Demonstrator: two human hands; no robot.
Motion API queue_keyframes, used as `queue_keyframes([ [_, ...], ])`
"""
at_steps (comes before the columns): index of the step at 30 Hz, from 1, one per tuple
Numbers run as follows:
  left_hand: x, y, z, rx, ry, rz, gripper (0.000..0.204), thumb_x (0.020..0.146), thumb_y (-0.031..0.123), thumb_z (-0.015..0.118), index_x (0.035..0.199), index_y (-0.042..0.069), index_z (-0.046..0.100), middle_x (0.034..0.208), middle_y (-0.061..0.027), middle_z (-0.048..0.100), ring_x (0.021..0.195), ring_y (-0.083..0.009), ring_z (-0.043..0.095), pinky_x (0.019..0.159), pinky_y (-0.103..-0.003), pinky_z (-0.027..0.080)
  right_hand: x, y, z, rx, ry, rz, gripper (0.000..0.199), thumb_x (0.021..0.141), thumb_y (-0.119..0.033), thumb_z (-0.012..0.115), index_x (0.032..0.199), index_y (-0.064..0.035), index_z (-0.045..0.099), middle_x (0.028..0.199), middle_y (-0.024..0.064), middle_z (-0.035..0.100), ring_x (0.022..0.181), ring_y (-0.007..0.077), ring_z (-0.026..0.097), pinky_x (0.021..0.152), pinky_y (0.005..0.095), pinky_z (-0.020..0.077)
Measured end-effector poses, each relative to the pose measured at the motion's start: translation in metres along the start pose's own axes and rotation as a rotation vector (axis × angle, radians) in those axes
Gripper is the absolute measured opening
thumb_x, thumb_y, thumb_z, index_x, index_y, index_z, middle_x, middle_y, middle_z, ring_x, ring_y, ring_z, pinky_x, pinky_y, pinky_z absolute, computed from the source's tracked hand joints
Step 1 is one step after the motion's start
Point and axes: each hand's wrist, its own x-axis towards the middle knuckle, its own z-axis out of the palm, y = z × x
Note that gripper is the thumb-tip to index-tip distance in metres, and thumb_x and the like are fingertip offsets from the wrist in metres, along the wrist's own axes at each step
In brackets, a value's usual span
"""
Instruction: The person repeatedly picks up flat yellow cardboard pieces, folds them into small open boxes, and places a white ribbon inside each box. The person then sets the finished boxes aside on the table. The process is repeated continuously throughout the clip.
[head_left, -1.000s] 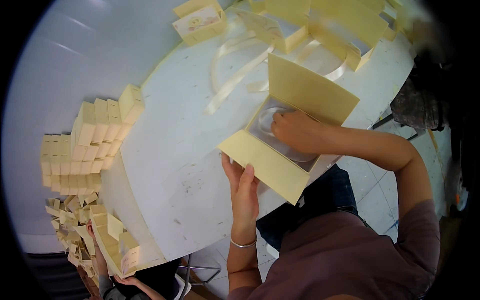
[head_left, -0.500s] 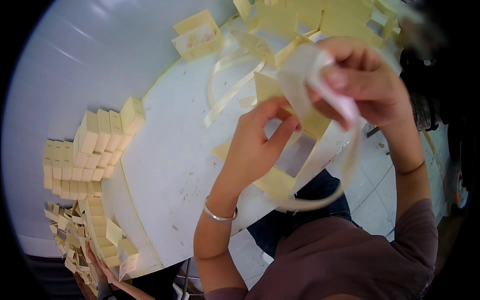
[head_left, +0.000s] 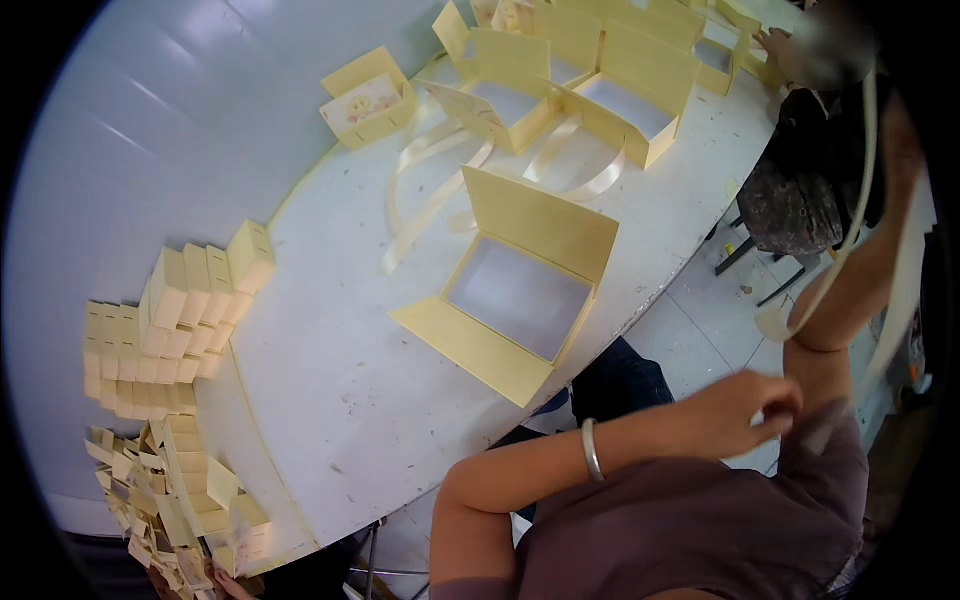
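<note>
My right hand [head_left: 898, 150] is raised at the far right, dim against the picture's rim, its fingers unclear. A long cream ribbon [head_left: 857, 225] hangs in loops from beside it, and a pale strip [head_left: 905, 285] trails below it. In front of my torso, my left hand [head_left: 760, 412] has its fingers curled toward the thumb; whatever they hold is blurred. Just past my left forearm, an open pale-yellow box [head_left: 520, 295] rests at the table's near edge. Its lid stands up at the back, a flap lies out in front, and its white inside shows. Neither hand touches it.
Several open yellow boxes [head_left: 640, 95] crowd the table's far end, with loose ribbons [head_left: 430, 215] beside them. Stacked boxes [head_left: 185, 300] and a heap of box pieces [head_left: 130, 480] line the left. A co-worker's hand [head_left: 772, 42] shows far right, another person's hands [head_left: 228, 585] lower left.
Both hands have left the box. My right hand swung up and right with the ribbon; my left dropped to the right before my torso. The view shifted slightly.
</note>
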Motion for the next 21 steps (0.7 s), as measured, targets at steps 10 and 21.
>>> queue_keyframes([
  [10, -0.081, 0.011, -0.047, 0.38, 0.956, 0.343, 0.045, 0.081, 0.015, 0.056, 0.119, 0.002, 0.035, 0.107, -0.0112, 0.049, 0.095, -0.0188, 0.048, 0.081, -0.03, 0.038, -0.037, 0.069, 0.07, 0.211, 0.376, 0.076, 0.027, 0.093, -0.018, 0.034, 0.111, 0.0022, 0.039, 0.098, 0.02, 0.057, 0.088, 0.0208, 0.058, 0.079, 0.031, 0.0484],
  [21, -0.09, 0.002, -0.038, 0.165, 0.779, -0.233, 0.029, 0.086, 0.008, 0.049, 0.113, -0.001, 0.045, 0.09, -0.0074, 0.058, 0.083, -0.0127, 0.054, 0.075, -0.025, 0.044, -0.022, 0.107, 0.118, 0.47, 0.442, 0.071, 0.022, 0.092, -0.017, 0.036, 0.103, 0.0021, 0.04, 0.093, 0.0236, 0.057, 0.086, 0.0278, 0.059, 0.08, 0.0369, 0.0486],
])
